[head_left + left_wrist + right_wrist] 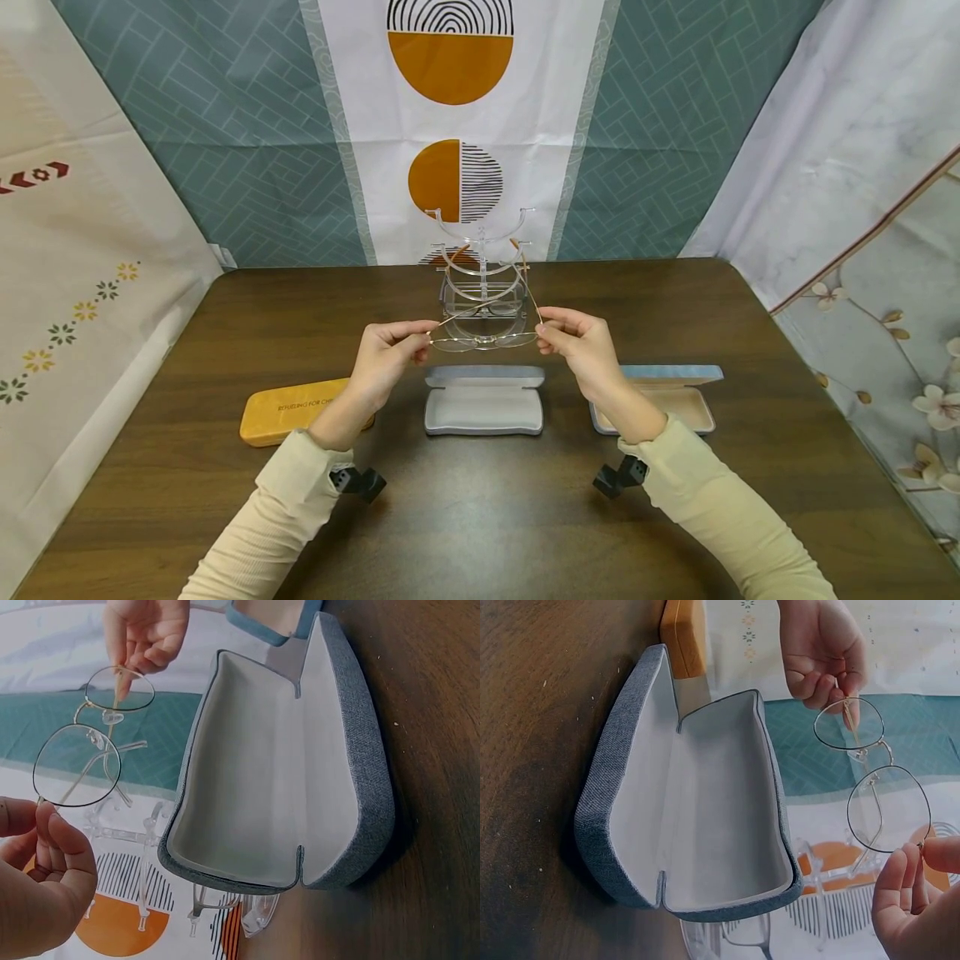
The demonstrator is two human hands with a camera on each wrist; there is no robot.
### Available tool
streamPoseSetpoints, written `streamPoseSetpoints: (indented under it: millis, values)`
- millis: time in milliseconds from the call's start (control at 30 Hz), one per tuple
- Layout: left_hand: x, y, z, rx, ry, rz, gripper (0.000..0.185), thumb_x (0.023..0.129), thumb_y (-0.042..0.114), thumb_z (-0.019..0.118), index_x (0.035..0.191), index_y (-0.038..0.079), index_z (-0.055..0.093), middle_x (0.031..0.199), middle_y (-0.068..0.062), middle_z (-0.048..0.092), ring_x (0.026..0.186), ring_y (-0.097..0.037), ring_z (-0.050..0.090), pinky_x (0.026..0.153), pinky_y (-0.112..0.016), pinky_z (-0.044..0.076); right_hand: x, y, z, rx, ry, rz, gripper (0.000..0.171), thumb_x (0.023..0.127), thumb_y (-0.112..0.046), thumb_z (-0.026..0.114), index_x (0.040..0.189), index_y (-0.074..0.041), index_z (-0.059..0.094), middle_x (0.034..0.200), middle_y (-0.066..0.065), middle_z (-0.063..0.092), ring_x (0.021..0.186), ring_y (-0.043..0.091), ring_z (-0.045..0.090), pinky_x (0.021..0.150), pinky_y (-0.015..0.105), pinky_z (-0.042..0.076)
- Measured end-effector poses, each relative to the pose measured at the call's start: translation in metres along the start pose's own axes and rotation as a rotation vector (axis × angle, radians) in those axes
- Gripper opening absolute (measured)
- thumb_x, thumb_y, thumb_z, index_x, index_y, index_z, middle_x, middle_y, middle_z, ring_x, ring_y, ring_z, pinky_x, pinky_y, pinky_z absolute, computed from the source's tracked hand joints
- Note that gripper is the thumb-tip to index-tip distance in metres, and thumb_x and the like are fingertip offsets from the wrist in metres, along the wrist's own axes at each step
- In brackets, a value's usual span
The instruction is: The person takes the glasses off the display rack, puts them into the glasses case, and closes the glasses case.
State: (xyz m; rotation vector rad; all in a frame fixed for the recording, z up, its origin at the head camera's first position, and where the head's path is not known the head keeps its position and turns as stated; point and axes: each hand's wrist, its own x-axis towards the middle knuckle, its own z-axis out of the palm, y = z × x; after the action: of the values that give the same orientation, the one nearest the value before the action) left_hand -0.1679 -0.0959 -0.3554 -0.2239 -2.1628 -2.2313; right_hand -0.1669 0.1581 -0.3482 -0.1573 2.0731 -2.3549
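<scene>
1. At centre frame, we held the wire-rimmed glasses (pixel 483 337) level above the table (pixel 480 517), our left hand (pixel 382 354) and right hand (pixel 581 346) each pinching one end of the frame, seemingly to keep fingers off the lenses.
2. Directly below, the grey case (pixel 483 402) lay open, lid back, its pale lining facing up to receive them.
3. Behind stood a clear acrylic stand (pixel 480 275) carrying other pairs.
4. A closed orange case (pixel 288 410) lay at lower left; a blue case (pixel 678 392) sat open at right.
</scene>
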Motion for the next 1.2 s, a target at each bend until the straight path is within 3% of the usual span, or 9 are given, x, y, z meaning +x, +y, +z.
streamPoseSetpoints:
  millis: [500, 700, 1200]
  values:
    - [0.0010, -0.0002, 0.0005, 0.028, -0.044, 0.000, 0.023, 0.084, -0.011, 0.048, 0.101, -0.020, 0.059, 0.060, 0.004, 0.057, 0.055, -0.008, 0.048, 0.053, -0.019, 0.042, 0.0006, 0.0020, -0.0017, -0.007, 0.000, 0.008, 0.032, 0.085, 0.008, 0.055, 0.116, 0.017, 0.050, 0.072, -0.003, 0.061, 0.060, 0.008, 0.058, 0.061, 0.021, 0.050]
    - [0.0028, -0.0017, -0.0003, 0.052, -0.059, 0.005, 0.022, 0.082, -0.010, 0.049, 0.098, -0.019, 0.060, 0.059, -0.005, 0.053, 0.053, -0.009, 0.044, 0.047, -0.019, 0.034, 0.0014, 0.0020, -0.0020, 0.001, -0.003, -0.001, 0.032, 0.085, 0.009, 0.055, 0.115, 0.018, 0.050, 0.072, -0.002, 0.061, 0.060, 0.008, 0.058, 0.061, 0.021, 0.050]
    - [0.0036, -0.0015, -0.0009, 0.081, -0.089, 0.033, 0.022, 0.078, -0.012, 0.047, 0.092, -0.015, 0.064, 0.052, -0.004, 0.047, 0.046, -0.009, 0.037, 0.041, -0.020, 0.022, 0.0014, 0.0019, -0.0012, 0.005, -0.002, -0.002, 0.032, 0.085, 0.010, 0.054, 0.115, 0.019, 0.050, 0.071, -0.002, 0.061, 0.060, 0.008, 0.057, 0.060, 0.020, 0.050]
